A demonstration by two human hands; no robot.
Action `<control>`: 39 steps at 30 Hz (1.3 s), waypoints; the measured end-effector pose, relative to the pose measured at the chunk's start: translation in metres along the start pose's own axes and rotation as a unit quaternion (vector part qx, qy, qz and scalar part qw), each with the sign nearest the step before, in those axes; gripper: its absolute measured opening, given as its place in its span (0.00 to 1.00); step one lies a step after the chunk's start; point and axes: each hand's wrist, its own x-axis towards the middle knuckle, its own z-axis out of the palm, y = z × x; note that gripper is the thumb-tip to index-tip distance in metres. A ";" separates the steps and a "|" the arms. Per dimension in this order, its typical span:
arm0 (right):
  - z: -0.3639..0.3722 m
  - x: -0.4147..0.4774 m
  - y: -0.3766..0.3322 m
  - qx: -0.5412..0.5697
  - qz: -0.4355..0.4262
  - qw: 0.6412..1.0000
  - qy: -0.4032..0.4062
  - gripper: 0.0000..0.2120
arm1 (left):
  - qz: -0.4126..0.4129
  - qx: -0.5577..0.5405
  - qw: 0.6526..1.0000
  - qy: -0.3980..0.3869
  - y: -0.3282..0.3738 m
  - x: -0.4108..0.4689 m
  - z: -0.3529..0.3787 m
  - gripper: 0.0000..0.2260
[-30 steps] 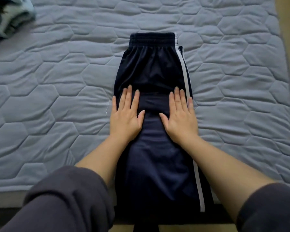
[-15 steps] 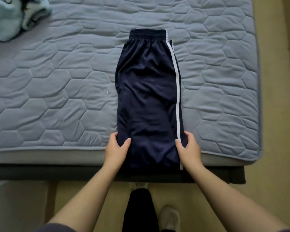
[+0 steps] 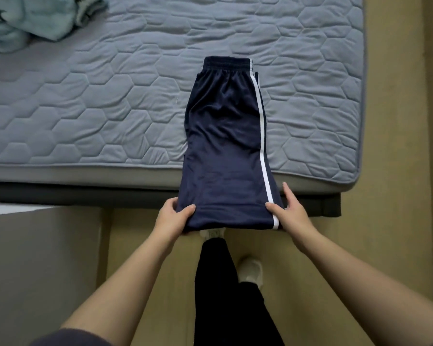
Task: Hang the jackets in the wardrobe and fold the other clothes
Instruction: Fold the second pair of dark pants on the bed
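Navy track pants (image 3: pixel 225 146) with a white side stripe lie lengthwise on the grey quilted mattress (image 3: pixel 110 103), waistband at the far end. Their folded near end is lifted off the bed's front edge. My left hand (image 3: pixel 173 216) grips the near left corner, thumb on top. My right hand (image 3: pixel 289 213) grips the near right corner by the stripe, thumb on top and fingers along the side.
A light blue garment (image 3: pixel 28 18) is bunched at the mattress's far left corner. The dark bed base (image 3: pixel 85 193) runs below the mattress. A pale box-like surface (image 3: pixel 40 265) stands at lower left. My legs and white shoes (image 3: pixel 250 270) are on the wooden floor.
A second ago both hands pressed flat on the middle of the pants. They slid back to the near end, took hold of its corners, and raised it off the bed edge.
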 end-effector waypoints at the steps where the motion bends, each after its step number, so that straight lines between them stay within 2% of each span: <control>1: -0.004 -0.009 -0.011 0.020 -0.017 1.000 -0.006 0.33 | 0.019 -0.022 1.000 -0.006 0.007 -0.012 -0.006 0.19; 3: -0.012 -0.021 -0.039 0.064 -0.029 0.997 -0.035 0.25 | 0.055 -0.078 0.995 -0.032 0.023 -0.029 -0.016 0.25; 5: -0.017 -0.027 -0.076 0.080 -0.019 0.995 -0.055 0.15 | 0.081 -0.107 0.990 -0.046 0.047 -0.038 -0.025 0.18; 6: -0.018 -0.025 -0.096 0.085 -0.010 0.995 -0.054 0.14 | 0.079 -0.115 0.989 -0.052 0.062 -0.039 -0.028 0.13; 10: -0.016 0.013 -0.169 0.172 0.062 0.980 -0.074 0.18 | 0.020 -0.192 0.979 -0.058 0.133 -0.010 -0.030 0.11; 12: -0.014 0.049 -0.196 0.144 0.087 0.982 -0.081 0.21 | 0.002 -0.219 0.972 -0.086 0.172 0.024 -0.026 0.17; 15: -0.009 0.101 -0.224 0.128 0.091 0.985 -0.074 0.28 | 0.004 -0.178 0.976 -0.122 0.218 0.075 -0.018 0.27; 19: 0.001 0.172 -0.255 0.152 0.081 0.985 -0.028 0.34 | 0.021 -0.146 0.981 -0.123 0.267 0.146 -0.001 0.28; 22: 0.013 0.214 -0.263 0.123 0.053 0.991 0.019 0.27 | 0.041 -0.117 0.988 -0.092 0.283 0.191 0.018 0.19; 24: 0.024 0.228 -0.249 0.004 -0.025 0.995 0.093 0.22 | 0.094 -0.057 0.994 -0.007 0.274 0.210 0.030 0.18; 25: 0.029 0.230 -0.236 -0.109 -0.091 0.981 0.129 0.23 | 0.161 0.022 0.985 0.049 0.263 0.214 0.034 0.20; 26: 0.035 0.228 -0.222 -0.224 -0.156 0.949 0.156 0.24 | 0.239 0.120 0.958 0.099 0.251 0.215 0.037 0.22; 28: 0.048 0.221 -0.196 -0.379 -0.255 0.873 0.172 0.27 | 0.369 0.284 0.872 0.150 0.229 0.214 0.041 0.24; 30: 0.058 0.220 -0.180 -0.463 -0.307 0.814 0.171 0.30 | 0.433 0.378 0.806 0.139 0.217 0.215 0.047 0.27; 33: 0.069 0.232 -0.170 -0.536 -0.353 0.751 0.156 0.32 | 0.490 0.458 0.735 0.106 0.213 0.224 0.061 0.28; 36: 0.076 0.253 -0.165 -0.568 -0.363 0.727 0.135 0.31 | 0.497 0.509 0.696 0.096 0.210 0.241 0.077 0.29; 39: 0.080 0.272 -0.158 -0.589 -0.355 0.713 0.139 0.29 | 0.473 0.532 0.695 0.099 0.194 0.266 0.082 0.29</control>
